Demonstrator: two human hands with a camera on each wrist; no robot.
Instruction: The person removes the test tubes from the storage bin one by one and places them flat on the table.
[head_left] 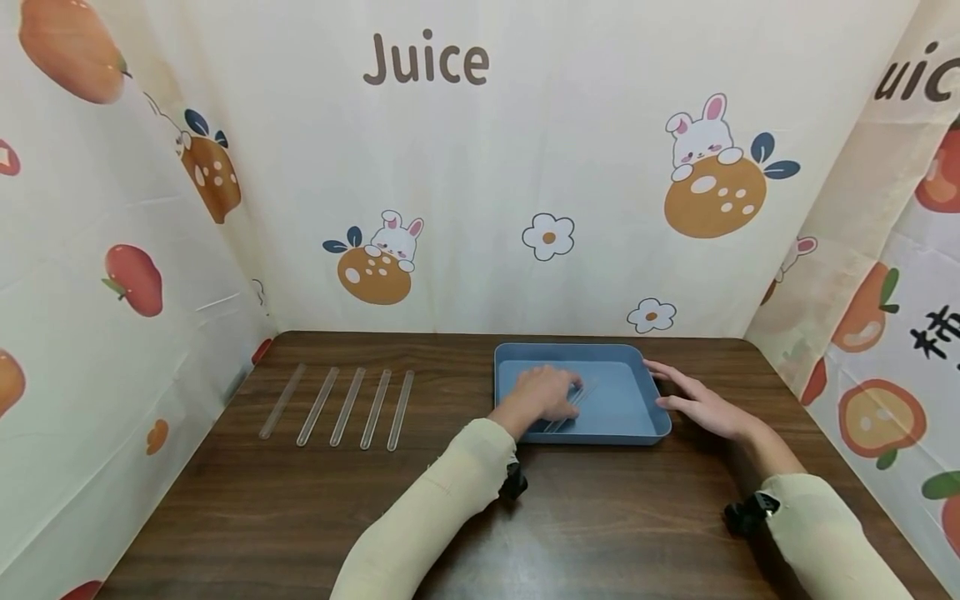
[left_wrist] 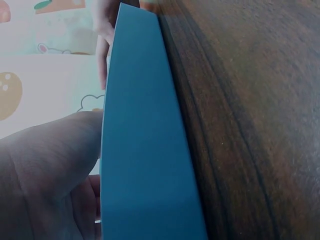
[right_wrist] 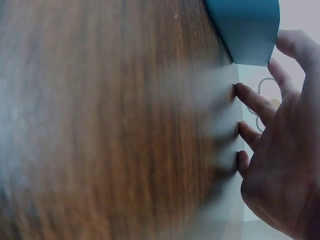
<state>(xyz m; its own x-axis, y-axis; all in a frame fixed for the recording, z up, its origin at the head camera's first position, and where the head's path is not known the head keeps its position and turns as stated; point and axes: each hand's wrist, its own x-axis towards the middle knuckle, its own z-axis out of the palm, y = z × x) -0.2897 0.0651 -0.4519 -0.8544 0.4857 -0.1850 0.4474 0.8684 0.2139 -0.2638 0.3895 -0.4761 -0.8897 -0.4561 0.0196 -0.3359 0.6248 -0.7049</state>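
Note:
My left hand (head_left: 543, 393) reaches over the near left part of a blue tray (head_left: 615, 417), its fingers bent around a slim clear stick (head_left: 557, 423) that slants low inside the tray. The palm side of this hand partly hides the stick. In the left wrist view, the tray's outer wall (left_wrist: 142, 125) covers most of the fingers. At the tray's right end, my right hand (head_left: 708, 408) has its fingers extended, thumb and index finger right at the wall. Its other fingertips (right_wrist: 240, 90) rest near the table, as the right wrist view shows.
Several similar clear sticks (head_left: 350, 408) lie side by side in a slanted row on the left of the brown wooden table (head_left: 600, 517). A printed curtain (head_left: 465, 167) stands behind the table and along both sides. A small black device (head_left: 513, 482) sits at each wrist.

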